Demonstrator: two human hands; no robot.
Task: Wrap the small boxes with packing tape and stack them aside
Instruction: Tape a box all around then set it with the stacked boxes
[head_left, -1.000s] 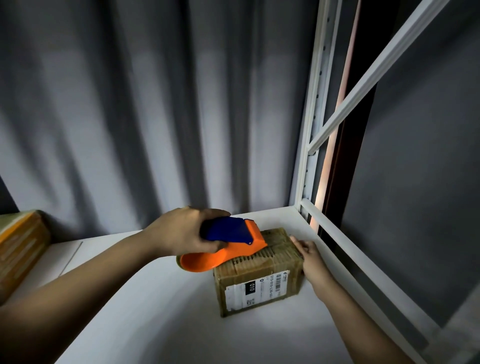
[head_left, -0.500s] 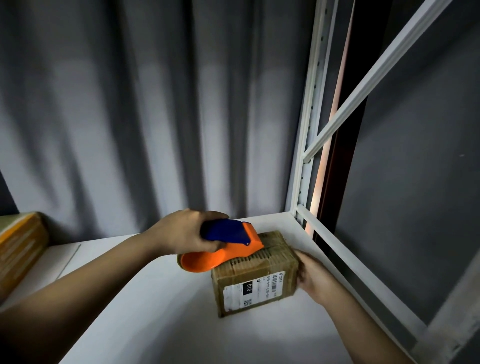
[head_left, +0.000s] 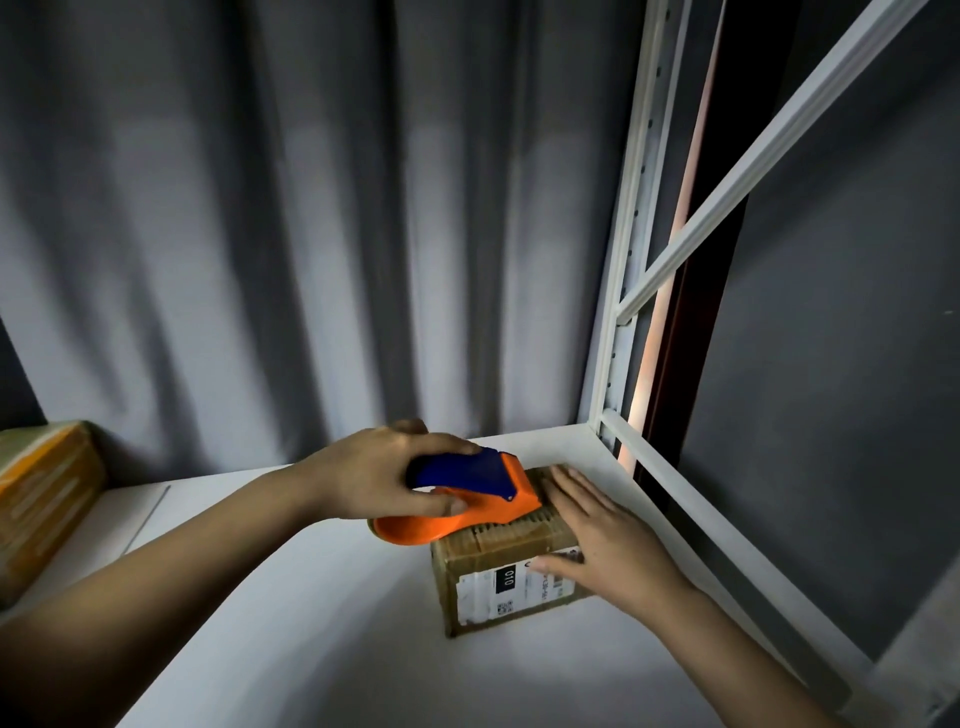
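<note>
Fingers (head_left: 569, 486) flat on box (head_left: 488, 551), left hand (head_left: 384, 475) gripping dispenser (head_left: 467, 493)

Packing or storage area, dim. Evidence: white metal shelving rack (head_left: 618, 322) with perforated upright and diagonal brace; white shelf (head_left: 322, 623) serving as work surface; grey pleated curtain (head_left: 311, 234) behind; taped cardboard parcel (head_left: 498, 582) with printed shipping label (head_left: 514, 590); orange-and-blue tape dispenser (head_left: 467, 493); further cardboard parcels (head_left: 41, 493) at left.

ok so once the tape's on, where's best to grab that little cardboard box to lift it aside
Take the small cardboard box across its two short end faces, coming down from above. It sits flat on the white shelf, low and squat, so a grip can span it. The right hand lies flat on top; the left hand holds the tape dispenser.
</note>
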